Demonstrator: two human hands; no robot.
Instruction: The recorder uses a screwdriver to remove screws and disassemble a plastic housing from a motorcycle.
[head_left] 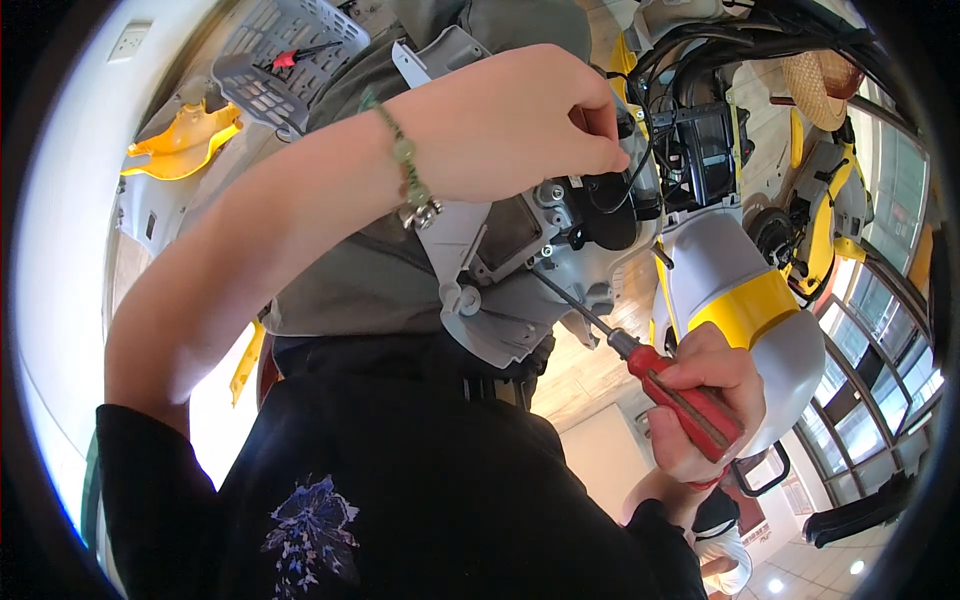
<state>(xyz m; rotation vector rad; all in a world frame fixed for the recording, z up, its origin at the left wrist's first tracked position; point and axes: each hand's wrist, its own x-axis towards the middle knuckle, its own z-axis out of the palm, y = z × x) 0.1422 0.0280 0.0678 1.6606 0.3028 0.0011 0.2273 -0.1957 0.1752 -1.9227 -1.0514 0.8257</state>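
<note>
A red-handled screwdriver [680,397] is gripped in my right hand [735,385], its fingers wrapped round the handle. The metal shaft slants up and left, its tip reaching the grey plastic housing [500,325] held against my lap. Screws and a dark rectangular recess show on the housing, with a black rounded part [608,225] beside it. My left hand [550,125] arches over the housing's far side, fingers curled closed with the thumb near its cables and upper edge. What those fingertips hold is hidden by the hand itself.
A yellow and grey scooter body [740,305] with exposed black cables stands close on the right. Another yellow scooter [825,225] and a straw hat [812,90] are beyond it. At far left are a grey basket [240,85] holding a red-handled tool [287,60], and a yellow panel [190,145].
</note>
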